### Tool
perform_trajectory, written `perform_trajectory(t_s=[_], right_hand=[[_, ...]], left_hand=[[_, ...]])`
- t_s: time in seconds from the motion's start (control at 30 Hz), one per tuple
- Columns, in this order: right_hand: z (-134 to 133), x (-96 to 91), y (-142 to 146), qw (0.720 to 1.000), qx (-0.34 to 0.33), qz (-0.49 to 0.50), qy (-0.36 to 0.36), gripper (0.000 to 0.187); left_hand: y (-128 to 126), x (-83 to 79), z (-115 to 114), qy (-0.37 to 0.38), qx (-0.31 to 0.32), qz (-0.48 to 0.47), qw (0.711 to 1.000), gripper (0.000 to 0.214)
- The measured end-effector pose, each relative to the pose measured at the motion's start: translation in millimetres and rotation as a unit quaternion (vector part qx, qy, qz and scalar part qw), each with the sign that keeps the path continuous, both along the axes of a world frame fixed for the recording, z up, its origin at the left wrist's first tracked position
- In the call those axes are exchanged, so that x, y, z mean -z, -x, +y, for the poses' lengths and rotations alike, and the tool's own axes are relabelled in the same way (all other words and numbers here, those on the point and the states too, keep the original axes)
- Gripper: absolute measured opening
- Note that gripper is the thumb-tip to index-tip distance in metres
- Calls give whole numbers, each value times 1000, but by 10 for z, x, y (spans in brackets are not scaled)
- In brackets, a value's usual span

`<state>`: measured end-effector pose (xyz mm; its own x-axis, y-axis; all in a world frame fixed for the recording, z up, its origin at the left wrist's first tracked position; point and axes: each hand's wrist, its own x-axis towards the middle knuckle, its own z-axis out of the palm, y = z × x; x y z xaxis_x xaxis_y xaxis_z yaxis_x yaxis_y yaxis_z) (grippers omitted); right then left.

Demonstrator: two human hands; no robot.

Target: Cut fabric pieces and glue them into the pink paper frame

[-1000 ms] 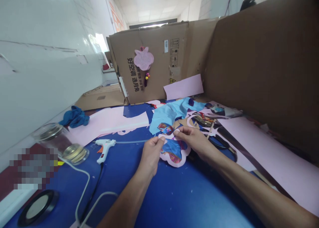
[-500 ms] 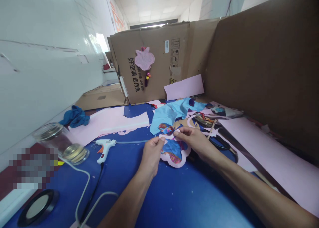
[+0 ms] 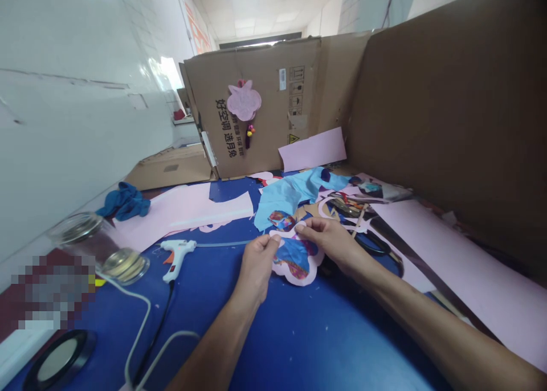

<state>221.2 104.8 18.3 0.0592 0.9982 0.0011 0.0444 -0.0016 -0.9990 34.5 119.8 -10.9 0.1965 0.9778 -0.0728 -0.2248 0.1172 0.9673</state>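
Observation:
A pink flower-shaped card piece (image 3: pixel 299 268) with blue and multicoloured fabric on it lies on the blue table (image 3: pixel 299 339). My left hand (image 3: pixel 257 263) pinches its left edge with thumb and fingers closed. My right hand (image 3: pixel 331 240) pinches its upper edge, fingers curled over it. A white glue gun (image 3: pixel 176 253) lies left of my left hand, its clear glue stick pointing toward the piece.
Light blue fabric (image 3: pixel 290 194), pink paper sheets (image 3: pixel 188 208) and cut scraps lie behind the piece. Scissors (image 3: pixel 376 245) rest right of my right hand. Cardboard walls (image 3: pixel 448 111) stand behind and at right. A glass jar (image 3: pixel 98 248), tape roll (image 3: pixel 55 362), blue cloth (image 3: pixel 123 202) and cables sit at left.
Both hands keep their pinch on the pink piece. The view has shifted slightly; nothing else has moved.

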Motion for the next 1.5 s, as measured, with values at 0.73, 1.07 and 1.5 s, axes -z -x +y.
perform_trajectory(t_s=[0.73,1.07,1.5], right_hand=[[-11,-24,5,1000,24,-3,12,47],[-6,-12,1,1000,2,7,10,43],[-2,23,-5,1000,-6,5,4,43]], left_hand=[[-10,-80,-36,11,19,-26,999,38],[-13,-73,-31,15,15,-32,999,36],[-17,-99,-38,32,17,-51,998,41]])
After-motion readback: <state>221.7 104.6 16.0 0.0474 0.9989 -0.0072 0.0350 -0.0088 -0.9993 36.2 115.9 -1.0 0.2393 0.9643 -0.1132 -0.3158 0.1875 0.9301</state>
